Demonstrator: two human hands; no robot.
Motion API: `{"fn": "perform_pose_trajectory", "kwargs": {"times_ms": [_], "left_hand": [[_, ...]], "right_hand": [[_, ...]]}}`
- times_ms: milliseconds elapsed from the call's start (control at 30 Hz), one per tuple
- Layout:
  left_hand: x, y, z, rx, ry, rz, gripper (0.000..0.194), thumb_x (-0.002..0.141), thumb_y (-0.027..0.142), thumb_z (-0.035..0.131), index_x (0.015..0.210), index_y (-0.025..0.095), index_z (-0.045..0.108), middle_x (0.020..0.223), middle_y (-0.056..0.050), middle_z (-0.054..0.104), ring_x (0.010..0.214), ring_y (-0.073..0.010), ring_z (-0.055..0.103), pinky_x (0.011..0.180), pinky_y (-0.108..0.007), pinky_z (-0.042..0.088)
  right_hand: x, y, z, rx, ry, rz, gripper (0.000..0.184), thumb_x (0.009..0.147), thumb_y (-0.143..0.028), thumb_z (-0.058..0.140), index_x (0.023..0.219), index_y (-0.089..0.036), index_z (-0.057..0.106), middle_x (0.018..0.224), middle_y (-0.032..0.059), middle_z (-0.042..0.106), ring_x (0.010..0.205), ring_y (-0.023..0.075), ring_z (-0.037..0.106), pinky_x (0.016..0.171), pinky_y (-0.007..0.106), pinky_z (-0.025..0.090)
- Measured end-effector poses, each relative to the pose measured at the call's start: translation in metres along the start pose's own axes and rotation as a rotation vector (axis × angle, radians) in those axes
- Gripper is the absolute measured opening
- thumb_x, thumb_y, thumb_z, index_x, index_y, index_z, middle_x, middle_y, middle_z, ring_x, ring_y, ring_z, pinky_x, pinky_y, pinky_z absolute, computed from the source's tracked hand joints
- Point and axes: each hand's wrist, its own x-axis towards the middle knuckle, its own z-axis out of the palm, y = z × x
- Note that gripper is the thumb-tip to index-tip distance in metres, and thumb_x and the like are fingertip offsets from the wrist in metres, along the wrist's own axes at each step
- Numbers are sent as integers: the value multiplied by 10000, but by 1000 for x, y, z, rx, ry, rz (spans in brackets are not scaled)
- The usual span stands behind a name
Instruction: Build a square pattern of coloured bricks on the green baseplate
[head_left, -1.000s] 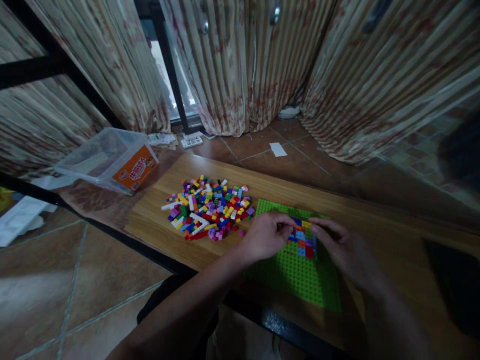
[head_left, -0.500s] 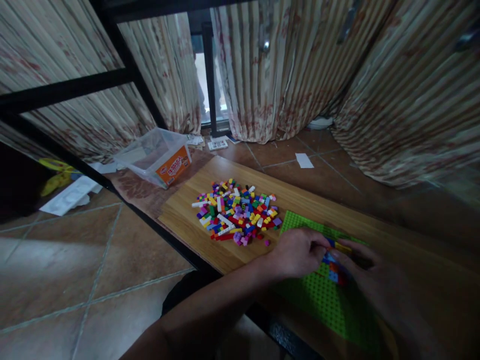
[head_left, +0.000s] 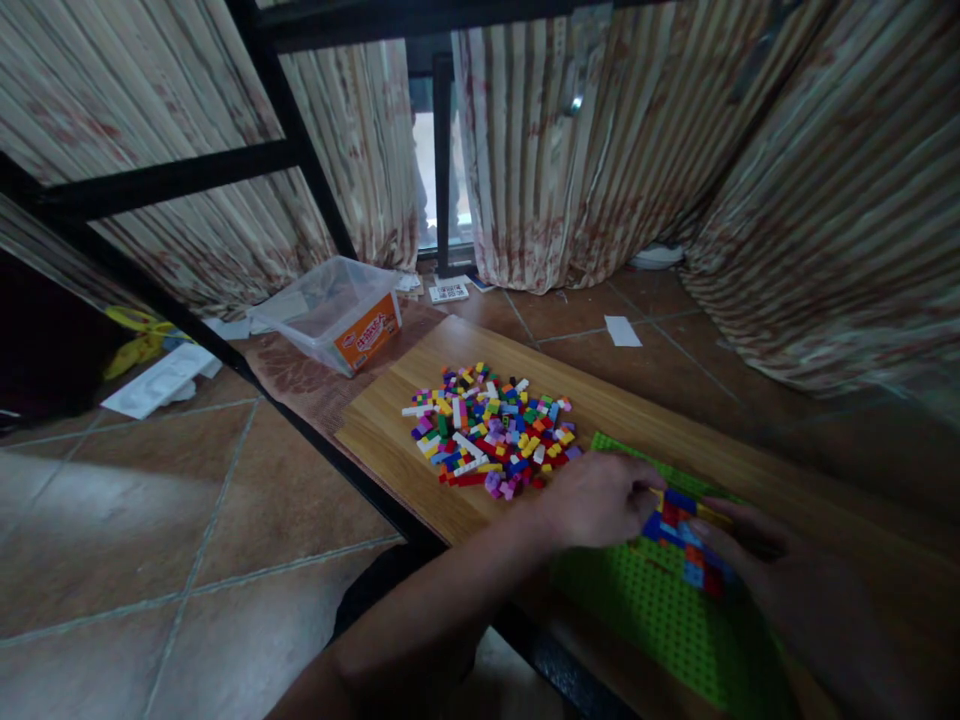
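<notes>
A flat build of red, blue, light blue and yellow toy bricks (head_left: 681,532) sits on a green studded baseplate (head_left: 652,600). At its left edge is my left hand (head_left: 600,500), its fingers curled and closed at a small bit of yellow. Whether that yellow brick is loose or part of the build I cannot tell. My right hand (head_left: 765,560) is closed on the build's right side, thumb on top and forefinger along the far edge by a yellow brick. Shadow darkens this hand. Left of the baseplate lies a heap of mixed loose bricks (head_left: 495,430).
The baseplate and heap rest on a narrow wooden board (head_left: 409,375). Beyond its left end stands a clear plastic bin (head_left: 330,310) with an orange label. A black metal frame (head_left: 180,185) runs along the left. Striped curtains (head_left: 525,150) hang behind; white paper (head_left: 622,331) lies on the tiles.
The view has shifted, so the scene sits further right. My left hand has drawn back leftward from the build, uncovering more red and blue bricks. My right hand stays at the build's right side.
</notes>
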Motion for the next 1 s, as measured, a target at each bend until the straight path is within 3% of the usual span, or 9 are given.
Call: {"fn": "perform_pose_trajectory", "kwargs": {"times_ms": [133,233,300,567,833,1000], "left_hand": [[-8,-18,-52,-49,49,-13,168,812,141,596,933,147,713,858,-21,725,773,-127,643,735,-214,492],[-21,-30,-86,-42,56,-58,184,761,128,632,918,150,725,861,-17,722,774,-131,641,720,-214,486],[-31,-33,-97,18,31,-122,221,718,109,643,911,166,736,864,-16,724,778,-144,642,719,-224,485],[-38,-20,-85,401,-49,-280,301,643,109,675,927,196,722,928,-70,708,895,-251,651,793,-311,497],[-32,-22,-75,568,-42,-246,218,730,107,587,892,184,710,947,-92,709,905,-244,654,785,-309,493],[-30,-25,-83,473,68,-238,153,774,143,569,797,175,717,889,-70,715,820,-196,642,771,-285,479]], "right_hand": [[2,-7,-4,-29,-70,164,578,675,-689,647,1049,-260,742,804,67,771,663,327,723,534,426,562],[1,-11,-6,-28,-65,157,589,670,-709,629,1038,-264,745,839,68,774,712,331,729,590,442,571],[1,-12,-6,-33,-56,132,585,675,-714,621,1030,-267,748,843,71,774,716,330,728,591,441,571],[1,-11,-6,-41,-24,59,536,699,-685,619,1016,-272,749,774,55,767,645,296,723,536,393,553],[-1,-12,-5,-49,-58,55,548,750,-678,571,1068,-259,726,936,70,770,780,293,727,640,406,563],[-1,-12,-5,-35,-74,60,549,781,-672,538,1083,-252,722,934,75,765,748,270,711,620,386,543]]}}
